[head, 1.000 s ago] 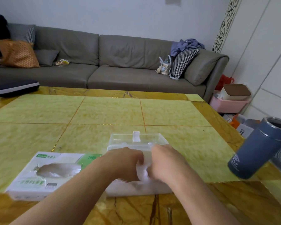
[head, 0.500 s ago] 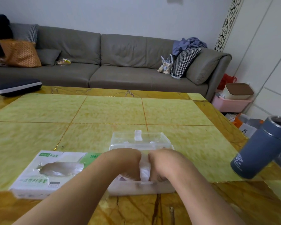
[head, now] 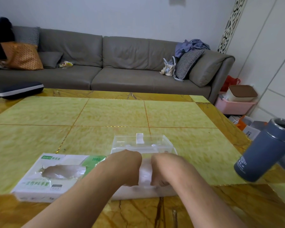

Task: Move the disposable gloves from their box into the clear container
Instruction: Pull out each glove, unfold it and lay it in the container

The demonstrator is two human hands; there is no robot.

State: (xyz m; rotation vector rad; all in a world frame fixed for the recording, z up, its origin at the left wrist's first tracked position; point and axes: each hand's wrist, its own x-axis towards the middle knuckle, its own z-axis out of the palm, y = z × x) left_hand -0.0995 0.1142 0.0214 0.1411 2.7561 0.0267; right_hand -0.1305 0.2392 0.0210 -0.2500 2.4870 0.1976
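Across my table (head: 105, 112) stands a grey sofa (head: 122, 63) with an orange cushion (head: 21, 55) at its left end and a checked cushion (head: 187, 63) under blue clothes (head: 191, 46) at its right. A blue tumbler (head: 266, 150) stands at my right, a pink bin (head: 232, 106) beyond it.

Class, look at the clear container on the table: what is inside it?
Inside the clear container, a whitish wad of disposable gloves shows between the left hand and right hand. Both hands cover the rest, and the fingers are hidden.
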